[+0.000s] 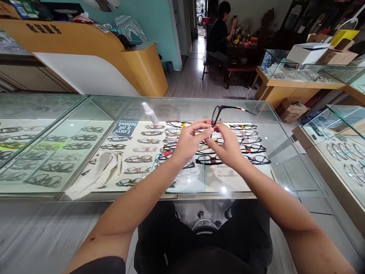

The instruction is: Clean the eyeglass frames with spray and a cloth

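Observation:
Both my hands meet above the glass display case [239, 186], holding one pair of dark-framed eyeglasses [217, 112] upright. My left hand [193, 137] pinches the frame's lower part from the left, fingers closed. Opposite it, my right hand [225, 142] grips the same frame with thumb and fingers. One temple arm stretches out to the right, above the right hand. Parts of the frame are hidden behind my fingers. Under and around my hands are several rows of eyeglasses [209, 160]; whether they lie on or below the glass is hard to tell.
A white spray bottle [151, 115] stands on the case. A crumpled white cloth [98, 169] lies at its left. Across the room a person [218, 34] sits at a dark table. Further glass cases [339, 152] stand to the right, and a yellow counter [145, 68] behind.

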A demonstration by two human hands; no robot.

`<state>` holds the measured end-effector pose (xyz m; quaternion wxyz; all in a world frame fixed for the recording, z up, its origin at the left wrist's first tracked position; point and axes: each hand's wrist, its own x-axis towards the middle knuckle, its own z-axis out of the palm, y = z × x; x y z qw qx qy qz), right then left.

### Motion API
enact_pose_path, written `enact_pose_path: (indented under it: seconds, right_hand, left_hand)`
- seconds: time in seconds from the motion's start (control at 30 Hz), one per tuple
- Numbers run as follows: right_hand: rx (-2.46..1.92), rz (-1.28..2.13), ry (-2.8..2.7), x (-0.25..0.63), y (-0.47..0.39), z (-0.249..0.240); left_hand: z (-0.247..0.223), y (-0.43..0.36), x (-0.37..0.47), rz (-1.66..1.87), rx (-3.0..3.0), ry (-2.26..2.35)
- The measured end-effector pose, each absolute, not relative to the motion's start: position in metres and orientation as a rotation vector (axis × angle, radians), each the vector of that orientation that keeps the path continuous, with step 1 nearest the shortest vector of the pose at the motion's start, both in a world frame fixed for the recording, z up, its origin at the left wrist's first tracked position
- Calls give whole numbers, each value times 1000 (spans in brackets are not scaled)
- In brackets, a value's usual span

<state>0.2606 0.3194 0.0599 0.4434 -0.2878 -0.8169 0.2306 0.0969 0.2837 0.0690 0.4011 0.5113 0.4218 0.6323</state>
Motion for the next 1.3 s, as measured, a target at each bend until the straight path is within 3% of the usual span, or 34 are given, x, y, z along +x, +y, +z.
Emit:
enact_pose_path:
  seconds: [0.13,0.27,0.43,0.53,0.73,0.9,1.03,1.13,1.3]
  right_hand:
    - [-775,668,-1980,265,325,60]
    - [-823,657,-1961,271,333,62]
    - [-858,635,-1951,274,337,62]
    - [-851,612,-1960,275,339,61]
    - [-854,667,-1978,278,346,61]
    - [-889,730,-1991,279,349,61]
    - [-926,782,-1979,280,351,63]
    - [-901,795,-1942,282,352,67]
    - [-824,886,-1896,286,348,76]
  left_hand:
    - [76,284,90,1552,1574,1203]
    - [82,299,56,1788,1850,1562]
    - [70,331,-26,2102,1410,2156]
    - [53,346,-72,2025,1109,2348]
    - [23,359,-111,1588,824,2126]
    - [19,357,-108,1577,852,2101]
    - [41,352,-91,1715,846,2024]
    - [68,342,-65,1796,858,1655]
    - [109,311,-4,1497,1020,1059]
